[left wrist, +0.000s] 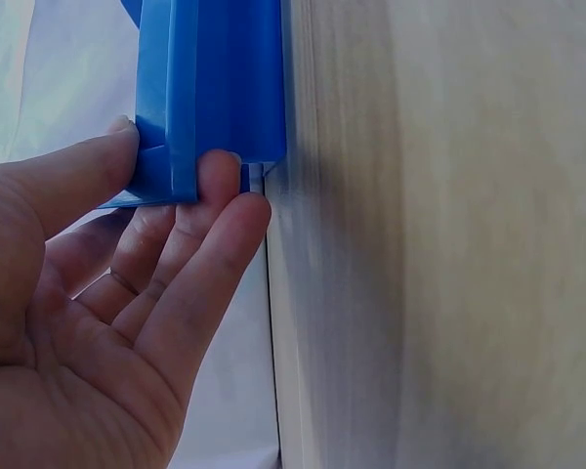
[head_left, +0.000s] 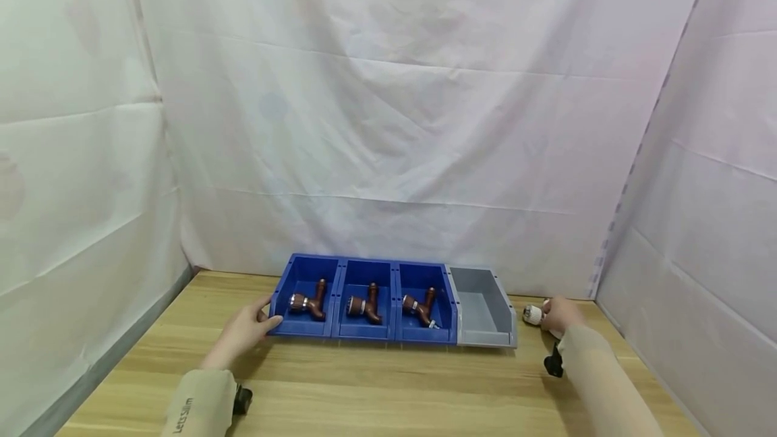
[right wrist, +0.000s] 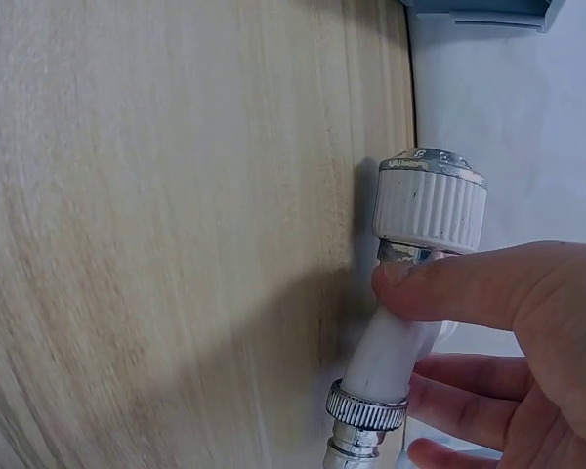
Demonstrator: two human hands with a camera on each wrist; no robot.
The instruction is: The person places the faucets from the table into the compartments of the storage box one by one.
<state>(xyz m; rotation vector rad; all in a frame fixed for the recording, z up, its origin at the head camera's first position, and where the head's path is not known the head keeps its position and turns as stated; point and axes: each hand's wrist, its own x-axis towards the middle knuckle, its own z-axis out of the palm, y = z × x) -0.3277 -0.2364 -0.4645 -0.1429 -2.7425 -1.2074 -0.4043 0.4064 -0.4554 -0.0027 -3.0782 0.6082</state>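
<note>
At the right end of the table, my right hand (head_left: 564,316) pinches a white radiator valve (right wrist: 430,205) between thumb and fingers. The valve has a ribbed white knob and a knurled metal ring. My left hand (head_left: 241,333) grips the front left corner of the leftmost blue bin (left wrist: 239,83), with the thumb on one side of the wall and fingers on the other. Brown radiator valves lie in the blue bins, one in the left bin (head_left: 316,303), one in the middle bin (head_left: 367,332) and one in the right bin (head_left: 427,334).
A grey bin (head_left: 485,338) with nothing in it adjoins the blue row on the right, between the row and my right hand. All the bins stand near the back edge of the wooden table (head_left: 376,390). White cloth (head_left: 394,120) hangs behind and along both sides.
</note>
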